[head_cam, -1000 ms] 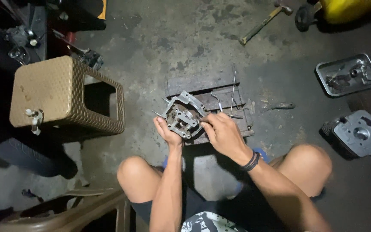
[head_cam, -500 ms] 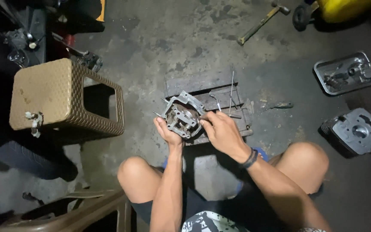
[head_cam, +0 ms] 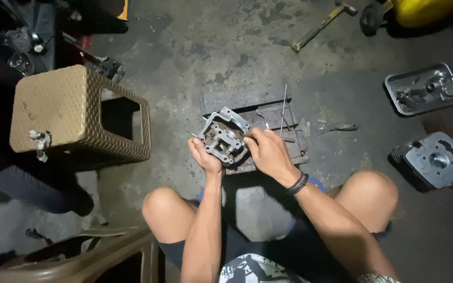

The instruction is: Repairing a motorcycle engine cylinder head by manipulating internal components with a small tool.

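Note:
A grey metal engine cylinder head is held over a dark wooden board on the concrete floor. My left hand grips its lower left edge. My right hand rests at its right side, fingertips pinched at the head's edge; whether they hold a small part I cannot tell. A dark band sits on my right wrist. Thin metal rods stand or lie on the board just right of the head.
A brown woven stool stands at left. A metal tray with parts and an engine cylinder lie at right. A hammer lies at top. A screwdriver lies beside the board. A brown plastic chair is at bottom left.
The hands and cylinder head have stayed in nearly the same place; my right fingers have shifted slightly at the head's right edge.

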